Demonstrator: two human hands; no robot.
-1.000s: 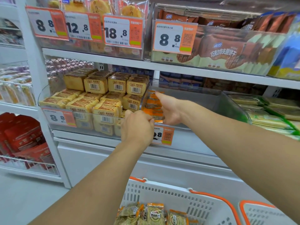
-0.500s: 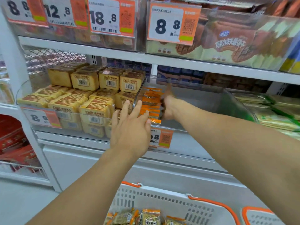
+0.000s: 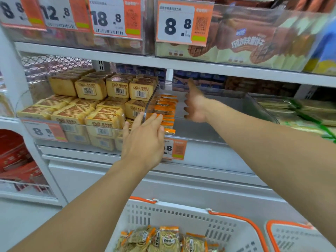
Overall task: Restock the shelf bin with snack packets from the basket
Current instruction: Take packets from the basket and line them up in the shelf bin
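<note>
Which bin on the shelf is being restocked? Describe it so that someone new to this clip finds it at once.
On the middle shelf, find the clear bin right of the stacked tan cake packs. It is mostly bare, with one row of orange snack packets along its left wall, between the left hand and the right hand.

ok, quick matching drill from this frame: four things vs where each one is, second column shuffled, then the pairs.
Things:
1. left hand
2. right hand
3. basket
4. orange packets

Places:
A. below the shelves, snack packets inside
B. inside the clear bin, thumb raised
C. stacked against the bin's left wall
D. at the bin's front left corner, fingers straight

Pairs: 1-D, 2-B, 3-A, 4-C
</note>
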